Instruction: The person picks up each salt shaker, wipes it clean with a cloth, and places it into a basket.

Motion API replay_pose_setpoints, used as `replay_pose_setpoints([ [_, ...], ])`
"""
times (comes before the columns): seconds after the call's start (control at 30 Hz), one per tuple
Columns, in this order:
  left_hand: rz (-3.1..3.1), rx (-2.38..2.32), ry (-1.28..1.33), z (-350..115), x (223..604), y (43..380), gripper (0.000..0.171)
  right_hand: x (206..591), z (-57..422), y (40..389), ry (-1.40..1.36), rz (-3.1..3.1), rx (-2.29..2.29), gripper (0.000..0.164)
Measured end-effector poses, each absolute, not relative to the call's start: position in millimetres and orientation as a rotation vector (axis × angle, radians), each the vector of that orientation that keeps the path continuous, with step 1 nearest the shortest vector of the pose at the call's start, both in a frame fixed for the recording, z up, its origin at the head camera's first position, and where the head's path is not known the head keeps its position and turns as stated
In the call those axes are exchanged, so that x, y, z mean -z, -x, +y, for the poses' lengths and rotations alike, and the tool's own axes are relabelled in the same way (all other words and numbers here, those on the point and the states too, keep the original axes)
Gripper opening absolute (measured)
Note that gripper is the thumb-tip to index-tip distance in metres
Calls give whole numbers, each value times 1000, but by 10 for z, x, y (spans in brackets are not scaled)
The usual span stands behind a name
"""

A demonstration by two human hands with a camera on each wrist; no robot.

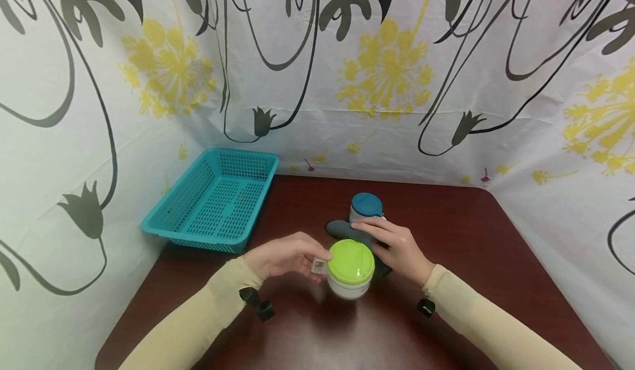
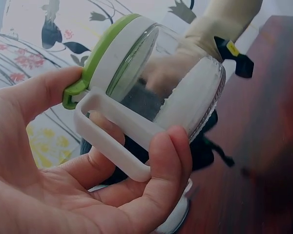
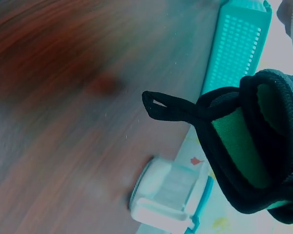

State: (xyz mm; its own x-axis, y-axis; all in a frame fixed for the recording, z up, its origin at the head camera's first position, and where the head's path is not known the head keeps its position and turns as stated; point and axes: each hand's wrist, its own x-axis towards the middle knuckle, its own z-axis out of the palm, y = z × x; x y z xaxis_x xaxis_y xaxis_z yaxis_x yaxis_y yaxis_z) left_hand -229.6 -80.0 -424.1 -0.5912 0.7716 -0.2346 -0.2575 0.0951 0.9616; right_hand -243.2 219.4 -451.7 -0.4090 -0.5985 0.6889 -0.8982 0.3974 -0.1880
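My left hand (image 1: 292, 257) holds a glass jar (image 1: 349, 290) by its white side handle (image 2: 115, 141). The jar has a bright green lid (image 1: 351, 262), and my thumb presses the lid's tab (image 2: 75, 92). White grainy contents (image 2: 195, 97) show through the glass, which is tilted in the left wrist view. My right hand (image 1: 402, 248) grips a dark grey oven mitt (image 1: 342, 229) just behind the jar. The mitt's black-edged opening, green lining (image 3: 239, 146) and hanging loop (image 3: 168, 107) face the right wrist camera. Most of the right fingers are hidden there.
A second jar with a blue lid (image 1: 367, 204) stands on the dark red-brown table (image 1: 436, 210) behind the mitt. The turquoise plastic basket (image 1: 213, 237) sits at the table's back left. Patterned white cloth (image 1: 307, 94) surrounds the table's back and sides.
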Motion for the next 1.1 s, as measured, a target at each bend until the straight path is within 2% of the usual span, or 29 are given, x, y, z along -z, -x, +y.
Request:
replay_pose_setpoints([
  [0.13,1510,-1618,-565,-735,4221,2263,33,4592,2121,2459,-1305,-2141,-818,42],
  [0.47,1461,-1620,-530,-633,4194,2215,42,4729,2030,2453,-1357,-2179,-957,50],
  [0.77,1529,-1652,-446,-632,4189,2228,36,4626,2136,2471,-1328,-2122,-880,42],
  [1.1,1607,-1729,-414,-670,4168,2233,39,4519,2304,2429,-1217,-2120,-830,38],
])
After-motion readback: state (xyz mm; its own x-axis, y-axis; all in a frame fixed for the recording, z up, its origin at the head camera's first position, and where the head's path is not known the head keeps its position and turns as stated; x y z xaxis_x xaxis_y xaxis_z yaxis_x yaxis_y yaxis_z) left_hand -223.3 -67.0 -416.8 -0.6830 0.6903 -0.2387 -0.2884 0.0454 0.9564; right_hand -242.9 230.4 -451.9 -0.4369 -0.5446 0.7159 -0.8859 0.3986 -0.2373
